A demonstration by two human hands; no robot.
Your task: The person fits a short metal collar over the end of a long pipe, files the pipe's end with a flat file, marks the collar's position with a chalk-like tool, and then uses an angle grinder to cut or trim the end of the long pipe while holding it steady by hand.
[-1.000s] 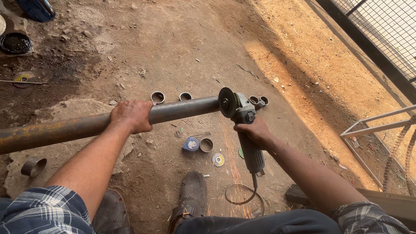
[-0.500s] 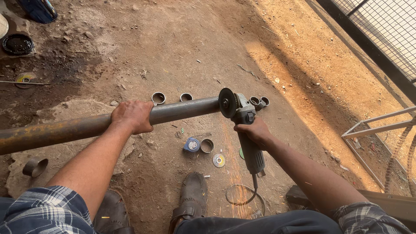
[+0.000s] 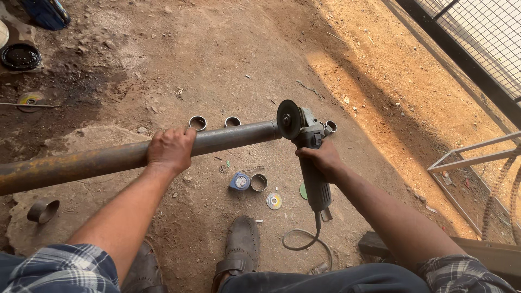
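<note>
A long rusty steel pipe (image 3: 81, 161) runs from the left edge to the middle of the view, above a dirt floor. My left hand (image 3: 170, 148) grips it from above, about two thirds of the way along. My right hand (image 3: 322, 159) holds the body of an angle grinder (image 3: 309, 157). The grinder's disc (image 3: 288, 119) sits right at the pipe's free end. Short cut pipe rings (image 3: 197, 122) lie on the ground just beyond the pipe, and another ring (image 3: 259, 182) lies below it.
A small blue tape measure (image 3: 239, 181) and a spare disc (image 3: 274, 201) lie near my shoe (image 3: 242, 244). The grinder's cord (image 3: 304, 241) loops on the ground. A metal frame (image 3: 467, 157) stands at the right, a mesh fence (image 3: 472, 38) behind it, a black dish (image 3: 20, 56) far left.
None of note: both hands, the pipe and the grinder keep the same positions.
</note>
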